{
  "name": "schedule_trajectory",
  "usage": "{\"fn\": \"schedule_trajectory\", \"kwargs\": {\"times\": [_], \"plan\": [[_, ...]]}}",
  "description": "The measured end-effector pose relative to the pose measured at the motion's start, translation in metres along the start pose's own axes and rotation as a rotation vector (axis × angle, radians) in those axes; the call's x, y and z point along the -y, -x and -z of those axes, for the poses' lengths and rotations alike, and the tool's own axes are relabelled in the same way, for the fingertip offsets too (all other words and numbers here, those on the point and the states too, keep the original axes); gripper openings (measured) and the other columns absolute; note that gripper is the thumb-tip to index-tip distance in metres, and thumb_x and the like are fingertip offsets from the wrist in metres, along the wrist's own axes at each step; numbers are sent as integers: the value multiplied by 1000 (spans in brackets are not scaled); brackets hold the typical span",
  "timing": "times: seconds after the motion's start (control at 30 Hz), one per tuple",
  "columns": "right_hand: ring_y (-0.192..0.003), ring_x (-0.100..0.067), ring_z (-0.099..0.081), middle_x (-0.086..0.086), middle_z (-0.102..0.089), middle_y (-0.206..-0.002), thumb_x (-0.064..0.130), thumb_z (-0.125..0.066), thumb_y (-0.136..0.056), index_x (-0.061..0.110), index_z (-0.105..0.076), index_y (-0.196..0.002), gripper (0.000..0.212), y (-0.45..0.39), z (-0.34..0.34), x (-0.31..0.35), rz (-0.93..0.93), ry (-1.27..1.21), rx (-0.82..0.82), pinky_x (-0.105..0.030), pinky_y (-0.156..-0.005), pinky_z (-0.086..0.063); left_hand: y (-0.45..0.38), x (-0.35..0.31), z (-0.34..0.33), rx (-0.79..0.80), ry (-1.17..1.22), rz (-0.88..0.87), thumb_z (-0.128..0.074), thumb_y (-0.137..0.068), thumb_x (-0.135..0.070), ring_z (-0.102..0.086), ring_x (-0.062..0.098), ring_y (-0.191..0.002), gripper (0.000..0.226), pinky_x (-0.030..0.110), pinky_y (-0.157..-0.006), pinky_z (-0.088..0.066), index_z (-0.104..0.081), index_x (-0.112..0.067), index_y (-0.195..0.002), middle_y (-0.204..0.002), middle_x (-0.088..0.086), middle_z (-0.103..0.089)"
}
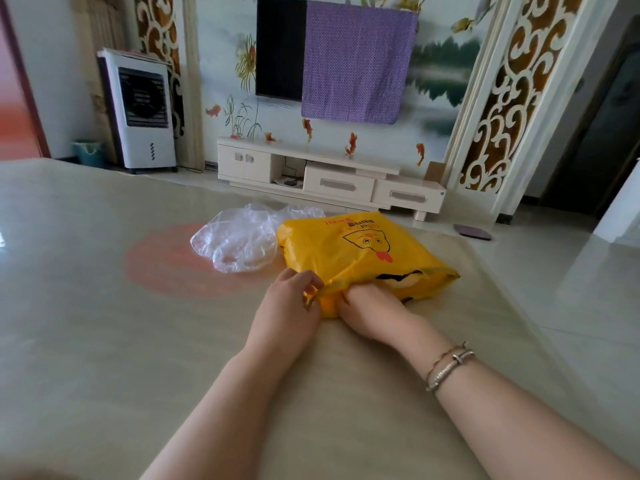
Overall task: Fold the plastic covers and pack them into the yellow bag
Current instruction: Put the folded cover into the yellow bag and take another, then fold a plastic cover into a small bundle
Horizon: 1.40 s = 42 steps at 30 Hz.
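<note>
Two bare hands are working at the near edge of a glossy yellow plastic bag (360,254) with a cartoon dog face and red lettering printed on it. It lies flat on a shiny beige table surface (104,323), mouth facing the person. The left hand (287,306) sits at the bag's near left corner, fingers curled and pinching the crumpled upper lip of the opening, lifting it a bit. The right hand (367,306) goes into the mouth just beside it; its fingers are tucked inside the bag, so I honestly can't tell if they're spread or holding anything. On that wrist there are a couple of thin metal bracelets (450,365).

Inside the opening, toward the right, you can make out something pale with dark edges, but can't tell what it is.

Just beyond the bag's left side, touching or nearly touching it, sits a loose crumpled pile of clear plastic covers (239,237), unfolded and still out on the table, partly over a faint pinkish round patch (162,261) on the surface.

Background stuff: a low white TV cabinet (329,174), a wall-mounted black TV (280,46) half draped with a purple dotted cloth (356,64), and a white standing air cooler (142,109) off to the left.
</note>
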State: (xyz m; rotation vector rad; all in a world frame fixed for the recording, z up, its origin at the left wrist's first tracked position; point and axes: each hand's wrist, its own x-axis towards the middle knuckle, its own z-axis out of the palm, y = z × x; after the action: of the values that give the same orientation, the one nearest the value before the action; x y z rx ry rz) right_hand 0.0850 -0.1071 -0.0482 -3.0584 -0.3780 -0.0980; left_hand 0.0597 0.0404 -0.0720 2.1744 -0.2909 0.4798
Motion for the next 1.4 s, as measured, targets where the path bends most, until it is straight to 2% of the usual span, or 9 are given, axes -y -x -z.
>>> {"fn": "schedule_trajectory", "kwargs": {"times": [0.13,0.37,0.63,0.8,0.93,1.03,1.13,1.27,1.4], "plan": [[-113,-33,-51,-17,-57,-120,32,-37,-102,10,-55,-111,30,19,3,-5,20,-35,48,-38,-95,-41,0,2,-2,38,-49,18,-58,-85,-5,-55,22,-102,32,33,-88,-47,-67,-21,-111,-111,-1,-55],[-134,-18,-34,0,-42,-136,23,-39,-101,23,-39,-147,45,55,17,-20,119,-199,-32,-35,-114,-29,5,-2,4,15,43,61,-60,-84,-4,-56,18,-101,30,24,-82,-41,-67,-22,-108,-109,-3,-54],[-102,-8,-46,10,-54,-102,16,-45,-97,21,-62,-112,23,63,45,1,203,-279,-305,-23,-86,-42,1,-17,37,-168,273,253,-55,-86,-8,-58,8,-84,20,21,-60,-40,-69,-20,-95,-98,-6,-66],[-105,-14,-50,3,-57,-105,14,-47,-96,16,-64,-109,21,28,38,39,263,-352,-326,-26,-90,-43,8,19,69,-316,109,221,-55,-86,-5,-59,14,-93,19,26,-75,-41,-65,-21,-86,-97,-5,-66],[-132,-21,-34,0,-50,-136,23,-45,-98,21,-60,-124,31,-12,22,77,257,-275,-269,-27,-106,-26,16,49,77,-330,-30,209,-57,-83,-4,-56,21,-98,19,29,-83,-41,-63,-21,-86,-98,-2,-63],[-148,-25,-3,-6,-28,-157,36,-38,-99,31,-51,-137,41,-41,11,98,163,-90,-153,-39,-118,-5,17,52,73,-298,-49,166,-56,-83,-4,-54,20,-99,17,28,-86,-42,-65,-17,-89,-97,-4,-62],[-149,-25,12,-5,-22,-160,39,-28,-100,31,-43,-143,46,-62,1,107,105,-55,18,-51,-117,12,18,57,74,-329,-11,197,-55,-83,-2,-56,15,-94,18,8,-74,-36,-66,-16,-87,-93,-4,-64],[-150,-18,-3,0,-39,-152,29,-26,-102,19,-53,-136,44,-71,-1,107,131,-85,37,-49,-116,14,16,60,80,-368,38,218,-55,-81,1,-58,11,-86,19,1,-68,-34,-66,-14,-83,-88,-3,-66],[-132,-21,-44,-6,-58,-133,17,-38,-101,9,-63,-123,35,-50,18,98,191,-490,-152,-27,-107,-27,19,52,84,-421,54,190,-54,-82,3,-56,-1,-84,25,1,-67,-35,-65,-19,-82,-88,-10,-66]]}}
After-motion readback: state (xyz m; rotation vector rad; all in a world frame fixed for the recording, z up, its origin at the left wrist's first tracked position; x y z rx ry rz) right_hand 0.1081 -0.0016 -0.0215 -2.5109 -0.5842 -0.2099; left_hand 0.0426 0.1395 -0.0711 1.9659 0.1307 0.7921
